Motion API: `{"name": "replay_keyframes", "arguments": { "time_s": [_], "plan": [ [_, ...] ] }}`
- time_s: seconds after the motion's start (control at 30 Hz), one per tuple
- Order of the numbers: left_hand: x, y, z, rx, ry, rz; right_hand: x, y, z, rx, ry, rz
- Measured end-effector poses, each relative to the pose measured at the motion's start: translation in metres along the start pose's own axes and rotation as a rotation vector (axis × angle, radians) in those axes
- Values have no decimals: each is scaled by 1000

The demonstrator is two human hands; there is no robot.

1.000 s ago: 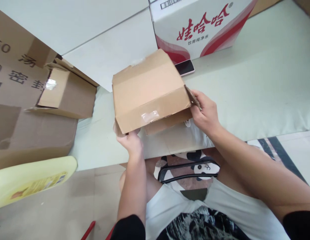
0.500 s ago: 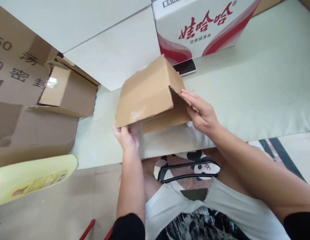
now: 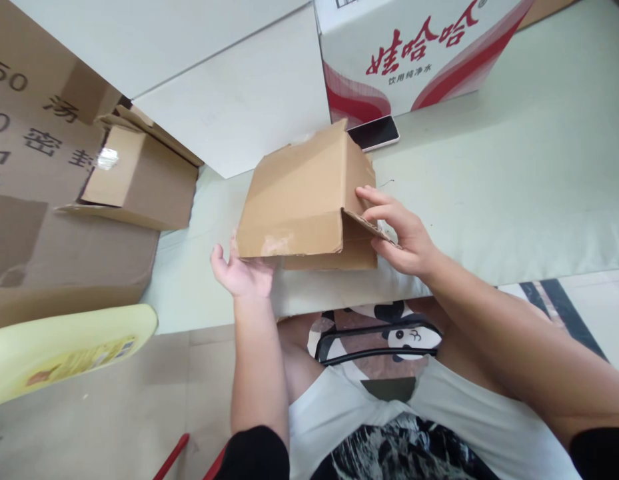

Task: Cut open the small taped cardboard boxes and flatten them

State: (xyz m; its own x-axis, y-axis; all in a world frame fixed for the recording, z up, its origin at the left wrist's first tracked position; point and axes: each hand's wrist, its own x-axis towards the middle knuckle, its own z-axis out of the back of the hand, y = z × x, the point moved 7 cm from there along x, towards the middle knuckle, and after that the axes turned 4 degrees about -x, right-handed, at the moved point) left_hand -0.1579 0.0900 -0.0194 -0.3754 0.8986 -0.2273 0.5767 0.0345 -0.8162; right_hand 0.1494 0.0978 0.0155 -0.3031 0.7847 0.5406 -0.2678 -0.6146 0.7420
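While right-hand fingers (image 3: 388,211) hold its angled flap (image 3: 368,225), the cardboard box (image 3: 302,190) gapes.

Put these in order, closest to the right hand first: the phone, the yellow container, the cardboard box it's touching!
1. Cardboard box: touching the right hand.
2. Phone: beyond the hand, in front of the red-and-white carton.
3. Yellow container: farthest, at the head view's left edge.

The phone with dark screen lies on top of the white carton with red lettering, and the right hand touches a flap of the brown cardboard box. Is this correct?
Only the phone's place is wrong: the head view shows the phone on the pale green surface, at the foot of the white carton. The right hand does touch a flap of the brown cardboard box.
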Motion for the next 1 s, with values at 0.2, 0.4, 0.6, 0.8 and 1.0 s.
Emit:
{"name": "replay_keyframes", "arguments": {
  "time_s": [0.2,0.4,0.6,0.8,1.0],
  "plan": [
    [8,6,9,86,-135,-5,0,5,-5,80,170,45],
    [3,-9,2,57,-33,-178,-1,3,-3,74,101,5],
    [-1,-5,-16,384,170,-358,2,-2,6,66,-21,-75],
    [6,-8,3,325,-184,-511,3,-3,12,292,-41,-168],
    [14,-11,16,152,-194,-368,-6,-44,58,212,-504,-477]
  ]
}}
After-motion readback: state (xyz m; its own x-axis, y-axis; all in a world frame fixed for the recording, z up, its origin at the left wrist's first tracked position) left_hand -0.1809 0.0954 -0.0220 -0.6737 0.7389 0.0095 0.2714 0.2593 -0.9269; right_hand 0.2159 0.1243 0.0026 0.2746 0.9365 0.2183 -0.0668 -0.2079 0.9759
